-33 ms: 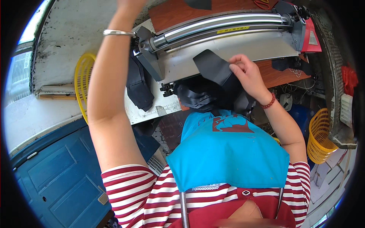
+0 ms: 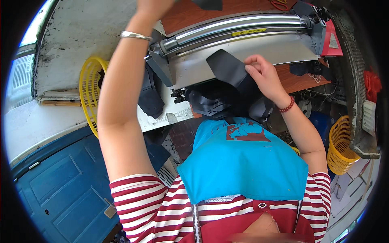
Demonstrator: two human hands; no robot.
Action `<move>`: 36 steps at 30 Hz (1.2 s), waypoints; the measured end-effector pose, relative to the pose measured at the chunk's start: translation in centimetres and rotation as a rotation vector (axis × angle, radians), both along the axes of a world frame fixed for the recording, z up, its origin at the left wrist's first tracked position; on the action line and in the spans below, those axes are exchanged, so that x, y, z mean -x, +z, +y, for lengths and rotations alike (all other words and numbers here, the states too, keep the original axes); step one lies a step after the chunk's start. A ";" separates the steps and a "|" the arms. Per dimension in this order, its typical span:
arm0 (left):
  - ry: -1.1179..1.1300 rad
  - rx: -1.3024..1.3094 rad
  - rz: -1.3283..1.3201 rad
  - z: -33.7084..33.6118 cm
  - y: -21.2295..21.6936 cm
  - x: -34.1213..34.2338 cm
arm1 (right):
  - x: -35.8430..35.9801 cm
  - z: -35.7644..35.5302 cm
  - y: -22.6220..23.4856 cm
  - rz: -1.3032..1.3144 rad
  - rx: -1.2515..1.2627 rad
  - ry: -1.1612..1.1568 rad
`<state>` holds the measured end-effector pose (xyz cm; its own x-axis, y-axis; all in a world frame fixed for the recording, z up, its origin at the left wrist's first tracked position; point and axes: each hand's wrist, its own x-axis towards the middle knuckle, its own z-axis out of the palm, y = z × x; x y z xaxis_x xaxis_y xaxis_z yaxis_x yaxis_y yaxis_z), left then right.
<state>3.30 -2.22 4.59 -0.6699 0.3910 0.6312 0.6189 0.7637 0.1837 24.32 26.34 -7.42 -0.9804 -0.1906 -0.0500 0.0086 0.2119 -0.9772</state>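
My right hand [image 2: 263, 75] pinches the right edge of a flat, dark, leather-like piece [image 2: 229, 67] between thumb and fingers. The piece is held over the front edge of a metal machine's plate [image 2: 190, 65]. Below it, a pile of similar black pieces [image 2: 206, 101] lies against my blue apron [image 2: 243, 170]. My left hand [image 2: 156, 7] reaches beyond the machine's left end, its fingers cut off by the upper edge of the view. Nearest to it is another dark piece [image 2: 208, 4] on the brown board, also partly cut off.
A long steel roller [image 2: 239, 29] spans the machine. More black pieces [image 2: 152, 99] lie on the white table left of it. Yellow baskets stand at the left [image 2: 90, 91] and right [image 2: 340, 150]. Red-handled scissors [image 2: 279, 4] lie behind the roller. A blue cabinet [image 2: 65, 182] is at lower left.
My left hand and forearm have shifted right, uncovering more of the left yellow basket. The dark piece at the upper edge has moved slightly left. My right hand and its piece have barely moved.
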 end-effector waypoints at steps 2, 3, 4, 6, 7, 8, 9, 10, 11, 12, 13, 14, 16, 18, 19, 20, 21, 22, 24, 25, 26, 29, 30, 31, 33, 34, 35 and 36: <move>0.021 0.238 -0.441 3.9 -5.7 -0.2 | 1.9 0.6 0.3 -0.038 -0.092 -0.022; 0.011 0.425 -0.614 3.9 -7.3 0.0 | 2.8 -0.1 1.0 -0.052 -0.159 0.007; 0.062 0.441 -0.806 4.6 -8.7 -0.7 | 3.6 -0.5 0.7 0.003 -0.132 -0.023; 0.125 0.206 -0.943 3.6 -12.2 -0.1 | 5.3 -1.5 0.5 0.052 -0.197 -0.012; 0.104 0.168 -0.988 4.0 -12.1 -0.1 | 5.6 -1.4 0.3 0.090 -0.271 -0.024; 0.090 0.170 -0.994 4.5 -11.9 0.5 | 5.5 -0.9 0.2 0.082 -0.276 -0.035; 0.114 0.123 -1.101 4.5 -10.9 0.7 | 5.3 -0.7 0.6 0.234 -0.504 -0.056; 0.136 0.075 -1.209 4.3 -10.5 0.6 | 4.9 -0.5 0.9 0.387 -0.731 -0.075; 0.135 0.075 -1.220 3.8 -11.7 1.5 | 4.4 -0.2 0.9 0.377 -0.733 -0.072; 0.173 -0.012 -1.194 2.2 -13.2 2.8 | 3.9 -0.2 1.3 0.537 -0.782 -0.107; 0.191 -0.093 -1.179 2.4 -13.5 2.8 | 3.3 0.3 1.3 0.681 -0.840 -0.152; 0.273 -0.151 -1.194 2.9 -13.5 3.3 | 2.6 0.5 1.4 0.817 -0.798 -0.153; 0.326 -0.331 -1.148 3.6 -11.4 3.6 | -0.6 0.0 0.6 0.775 -0.688 -0.015; 0.282 -0.250 -1.086 3.2 -10.9 4.1 | -2.4 -0.9 -2.2 0.691 -0.557 0.164; 0.225 -0.170 -1.023 3.9 -10.3 4.2 | -3.2 -1.2 -4.2 0.640 -0.544 0.208; 0.213 -0.218 -1.022 4.8 -9.8 4.0 | -3.7 -1.4 -5.8 0.545 -0.566 0.214; 0.224 -0.218 -1.012 4.6 -9.6 3.7 | -3.9 -2.0 -6.8 0.556 -0.558 0.219; 0.215 -0.242 -0.998 4.5 -9.7 3.7 | -3.8 -2.4 -7.6 0.573 -0.588 0.195; 0.152 -0.266 -0.962 4.2 -11.3 4.0 | -3.7 -2.6 -8.9 0.505 -0.674 0.179; 0.154 -0.262 -0.934 3.8 -11.8 4.3 | -3.6 -2.5 -9.6 0.532 -0.670 0.170; 0.145 -0.207 -0.954 3.8 -12.2 4.4 | -3.8 -2.3 -10.3 0.514 -0.698 0.170; 0.127 -0.076 -1.022 3.8 -12.7 4.3 | -4.3 -1.8 -9.7 0.495 -0.736 0.208; 0.124 -0.060 -1.095 4.2 -12.6 4.1 | -4.4 -1.5 -9.2 0.496 -0.720 0.229; 0.115 0.015 -1.081 4.5 -12.5 4.1 | -4.6 -1.2 -8.9 0.494 -0.704 0.251; 0.095 0.062 -1.017 4.8 -12.4 4.0 | -4.8 -0.6 -8.3 0.495 -0.688 0.240; 0.115 0.074 -1.016 5.0 -12.5 3.9 | -4.8 -0.2 -7.9 0.503 -0.665 0.247; 0.114 0.074 -1.009 5.0 -12.4 4.0 | -4.8 0.1 -7.6 0.509 -0.642 0.255; 0.128 0.074 -1.026 5.1 -12.3 4.1 | -4.7 0.5 -7.1 0.512 -0.644 0.251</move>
